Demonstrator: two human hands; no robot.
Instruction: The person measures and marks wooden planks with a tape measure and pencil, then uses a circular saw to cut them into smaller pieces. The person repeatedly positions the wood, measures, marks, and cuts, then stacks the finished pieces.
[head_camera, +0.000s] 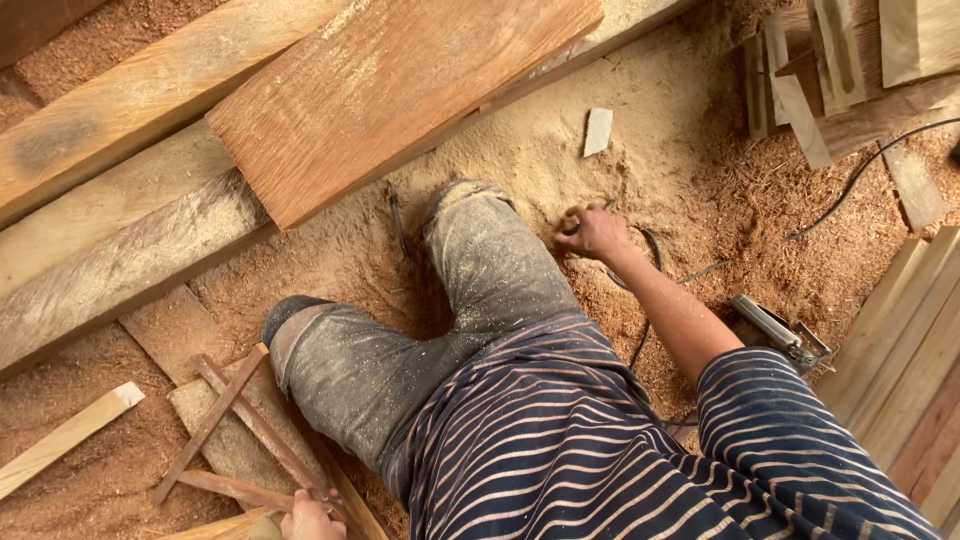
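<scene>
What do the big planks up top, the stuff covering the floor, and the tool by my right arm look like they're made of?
The planks look like rough-sawn, unfinished wood: reddish-brown grain, dusty faces. The floor covering looks like sawdust and wood shavings, tan and loose, which the right hand reaches into. The tool seems to be metal, grey and dully shiny; its exact kind is unclear.

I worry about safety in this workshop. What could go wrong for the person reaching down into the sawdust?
1. The right hand digs bare in deep sawdust beside a dark cable; hidden splinters or a snagged cable could hurt it.
2. The left hand rests on thin crossed sticks, which might slip or snap.
3. Heavy planks lean close above the legs.
</scene>
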